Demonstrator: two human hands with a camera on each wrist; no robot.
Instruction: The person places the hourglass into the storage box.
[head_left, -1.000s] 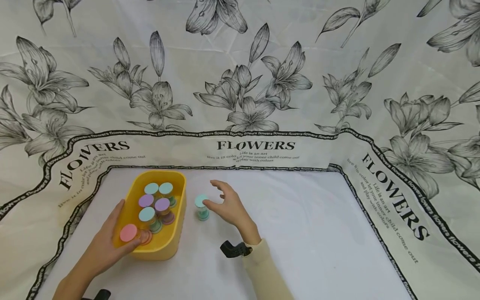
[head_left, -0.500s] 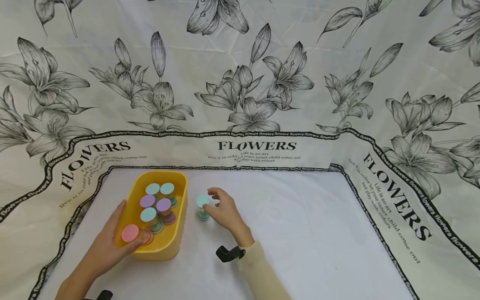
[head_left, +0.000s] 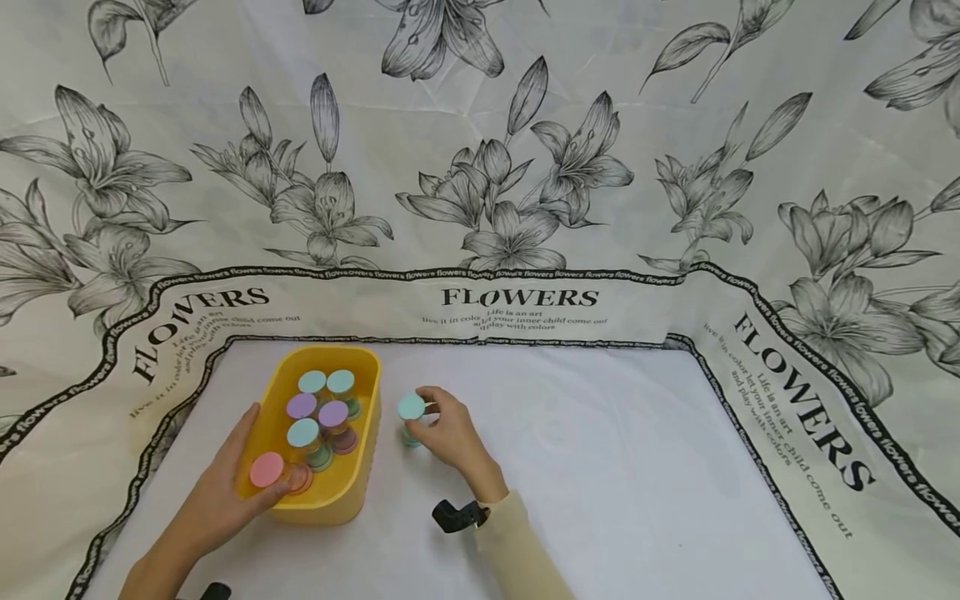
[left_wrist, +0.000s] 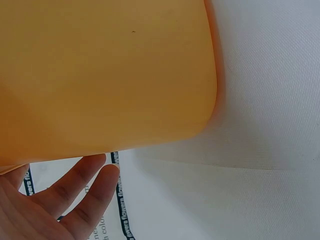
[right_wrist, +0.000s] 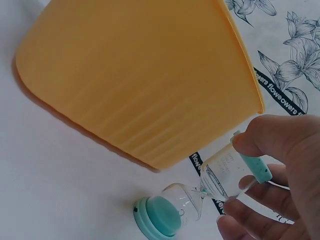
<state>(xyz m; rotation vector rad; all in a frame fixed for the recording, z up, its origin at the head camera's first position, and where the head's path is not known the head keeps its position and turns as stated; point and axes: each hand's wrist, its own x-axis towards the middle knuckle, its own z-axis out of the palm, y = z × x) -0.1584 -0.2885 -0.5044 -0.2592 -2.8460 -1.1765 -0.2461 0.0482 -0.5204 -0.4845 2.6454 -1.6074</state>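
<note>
My right hand [head_left: 453,433] pinches the upper cap of a teal-capped hourglass [head_left: 411,407] just right of the yellow plastic bin [head_left: 347,507]. In the right wrist view the hourglass [right_wrist: 220,182] shows its clear glass bulbs, with teal sand in the lower one. I cannot tell if its base is off the cloth. With my left hand [head_left: 217,492] I hold the bin at its near left side, thumb over the rim and fingers along the outer wall. Inside stand several hourglasses: a pink one [head_left: 267,470], purple ones [head_left: 333,414] and light blue ones [head_left: 303,432].
A white cloth [head_left: 600,467] covers the table around the bin. Behind and at the sides rises a flower-printed fabric [head_left: 510,233] with a black lettered border. Each wrist wears a black camera strap, the right one [head_left: 459,517] plainly visible.
My right thumb and fingers have closed in from a spread pose onto the hourglass's upper cap. My left hand keeps its place on the bin. The head view has shifted slightly.
</note>
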